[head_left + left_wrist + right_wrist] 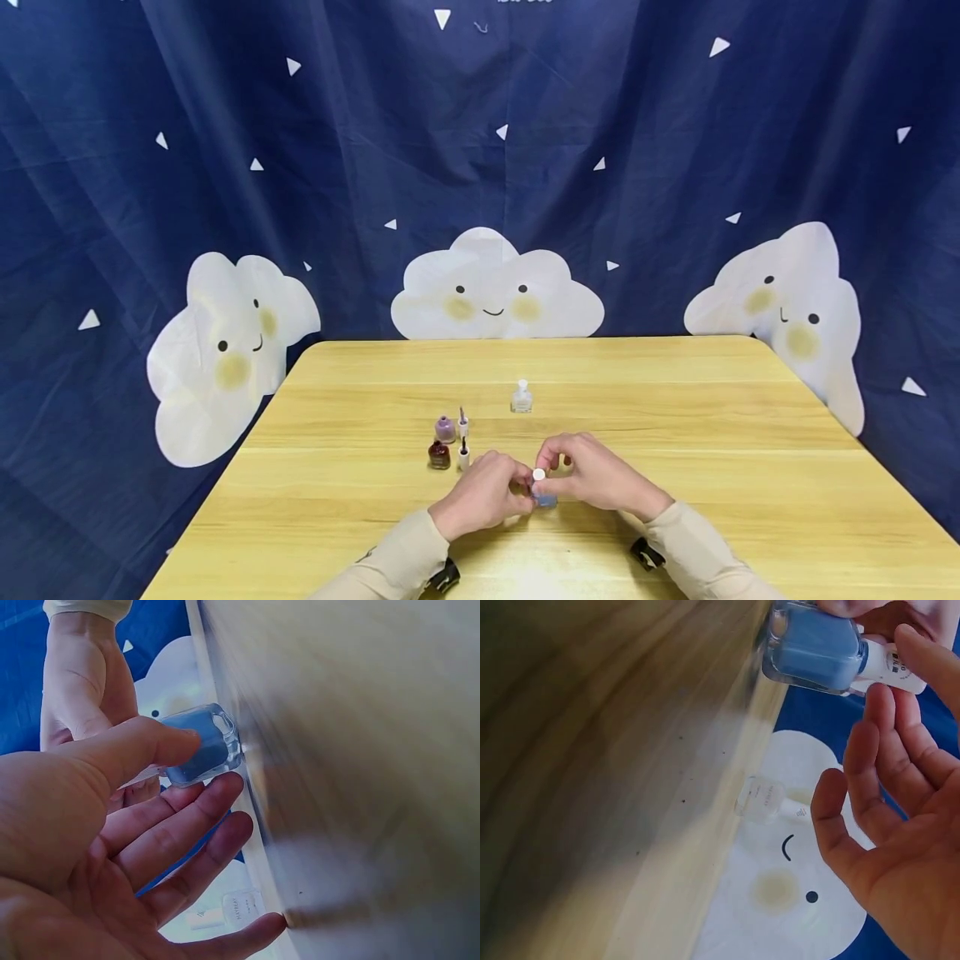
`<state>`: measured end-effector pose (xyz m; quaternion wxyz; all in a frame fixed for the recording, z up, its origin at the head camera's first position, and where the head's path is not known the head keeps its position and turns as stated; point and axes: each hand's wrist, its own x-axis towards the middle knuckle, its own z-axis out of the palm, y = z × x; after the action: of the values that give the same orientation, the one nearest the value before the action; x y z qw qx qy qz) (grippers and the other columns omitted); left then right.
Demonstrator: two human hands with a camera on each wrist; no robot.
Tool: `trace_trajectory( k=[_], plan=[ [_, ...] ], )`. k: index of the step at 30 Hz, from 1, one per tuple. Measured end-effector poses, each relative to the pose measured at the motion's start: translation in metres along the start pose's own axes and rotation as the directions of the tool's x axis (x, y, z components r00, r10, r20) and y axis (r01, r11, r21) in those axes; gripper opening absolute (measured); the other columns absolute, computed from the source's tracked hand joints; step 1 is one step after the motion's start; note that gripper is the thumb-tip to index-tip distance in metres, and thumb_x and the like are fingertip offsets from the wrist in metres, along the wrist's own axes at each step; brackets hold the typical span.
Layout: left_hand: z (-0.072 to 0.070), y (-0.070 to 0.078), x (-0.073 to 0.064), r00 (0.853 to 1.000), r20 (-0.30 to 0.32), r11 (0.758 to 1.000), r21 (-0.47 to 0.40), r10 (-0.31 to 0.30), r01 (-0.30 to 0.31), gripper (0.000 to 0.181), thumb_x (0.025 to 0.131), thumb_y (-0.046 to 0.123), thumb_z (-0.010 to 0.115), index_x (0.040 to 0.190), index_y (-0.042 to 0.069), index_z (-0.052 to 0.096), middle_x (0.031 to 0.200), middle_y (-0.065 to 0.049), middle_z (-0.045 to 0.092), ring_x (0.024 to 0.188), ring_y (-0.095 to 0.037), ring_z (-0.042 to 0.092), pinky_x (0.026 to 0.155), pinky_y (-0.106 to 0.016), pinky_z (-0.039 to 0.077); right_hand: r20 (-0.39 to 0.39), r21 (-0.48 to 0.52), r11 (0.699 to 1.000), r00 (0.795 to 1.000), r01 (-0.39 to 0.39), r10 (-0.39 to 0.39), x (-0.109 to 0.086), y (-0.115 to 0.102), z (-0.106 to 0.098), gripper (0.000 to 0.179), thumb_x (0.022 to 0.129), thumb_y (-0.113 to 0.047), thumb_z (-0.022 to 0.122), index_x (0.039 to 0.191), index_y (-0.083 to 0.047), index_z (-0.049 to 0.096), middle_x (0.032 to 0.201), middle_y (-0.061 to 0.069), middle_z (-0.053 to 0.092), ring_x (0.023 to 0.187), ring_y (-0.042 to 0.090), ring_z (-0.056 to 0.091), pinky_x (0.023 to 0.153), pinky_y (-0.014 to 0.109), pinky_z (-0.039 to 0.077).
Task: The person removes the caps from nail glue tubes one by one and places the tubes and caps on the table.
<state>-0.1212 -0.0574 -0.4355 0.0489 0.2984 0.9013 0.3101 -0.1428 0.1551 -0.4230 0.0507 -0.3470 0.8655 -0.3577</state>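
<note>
A blue nail polish bottle (547, 502) stands at the near middle of the table, upright between both hands. My left hand (489, 493) pinches its glass body, the thumb lying across the blue side in the left wrist view. My right hand (600, 475) has thumb and fingers on the white cap (891, 666), which sits on the bottle's neck. In the right wrist view the blue glass body (814, 649) shows plainly, with the bottle's base close against the wooden surface.
On the wooden table (675, 400), left of the hands, are an uncapped purple polish bottle (446, 430) and an uncapped dark red one (438, 455). Beside them two white brush caps (464, 457) (462, 428) stand brush up. A capped clear bottle (522, 398) stands farther back.
</note>
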Motion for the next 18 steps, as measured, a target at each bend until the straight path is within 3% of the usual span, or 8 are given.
trace_trajectory(
  k=[3, 10, 14, 18],
  plan=[
    [0.0008, -0.0011, 0.0005, 1.000, -0.003, 1.000, -0.013, -0.005, 0.005, 0.009, 0.083, 0.009, 0.082, 0.090, 0.014, 0.080, 0.080, 0.007, 0.077, 0.057, 0.006, 0.052, 0.056, -0.013, 0.047, -0.002, 0.002, 1.000, 1.000, 0.023, -0.023, -0.0005, -0.0006, -0.0023, 0.015, 0.088, -0.027, 0.082, 0.087, -0.030, 0.068, 0.083, -0.019, 0.064, 0.079, 0.016, 0.060, 0.068, 0.024, 0.048],
    [0.0014, -0.0026, 0.0010, 1.000, 0.001, 0.999, -0.034, -0.029, 0.029, 0.007, 0.084, 0.012, 0.083, 0.090, 0.015, 0.080, 0.082, 0.008, 0.078, 0.060, 0.006, 0.055, 0.056, -0.014, 0.047, 0.046, 0.015, 0.997, 0.996, 0.079, -0.080, -0.0017, -0.0009, -0.0055, 0.011, 0.090, -0.021, 0.079, 0.098, -0.025, 0.074, 0.100, -0.017, 0.073, 0.095, 0.010, 0.065, 0.088, 0.037, 0.052],
    [0.0014, -0.0024, 0.0011, 1.000, -0.006, 1.000, -0.021, -0.016, 0.016, 0.007, 0.083, 0.012, 0.084, 0.088, 0.015, 0.080, 0.081, 0.008, 0.078, 0.059, 0.007, 0.054, 0.057, -0.013, 0.046, 0.052, 0.033, 0.997, 0.996, 0.071, -0.073, -0.0011, -0.0011, -0.0040, 0.014, 0.089, -0.026, 0.081, 0.100, -0.024, 0.072, 0.097, -0.016, 0.070, 0.092, 0.012, 0.064, 0.082, 0.033, 0.052],
    [0.0015, -0.0012, 0.0010, 1.000, -0.001, 1.000, -0.023, -0.020, 0.020, 0.011, 0.081, 0.009, 0.083, 0.090, 0.015, 0.080, 0.083, 0.006, 0.078, 0.062, 0.007, 0.057, 0.062, -0.013, 0.049, 0.028, 0.021, 0.999, 0.999, 0.039, -0.040, -0.0007, -0.0020, -0.0021, 0.020, 0.085, -0.032, 0.084, 0.092, -0.026, 0.066, 0.088, -0.017, 0.066, 0.086, 0.019, 0.063, 0.072, 0.028, 0.051]
  ],
)
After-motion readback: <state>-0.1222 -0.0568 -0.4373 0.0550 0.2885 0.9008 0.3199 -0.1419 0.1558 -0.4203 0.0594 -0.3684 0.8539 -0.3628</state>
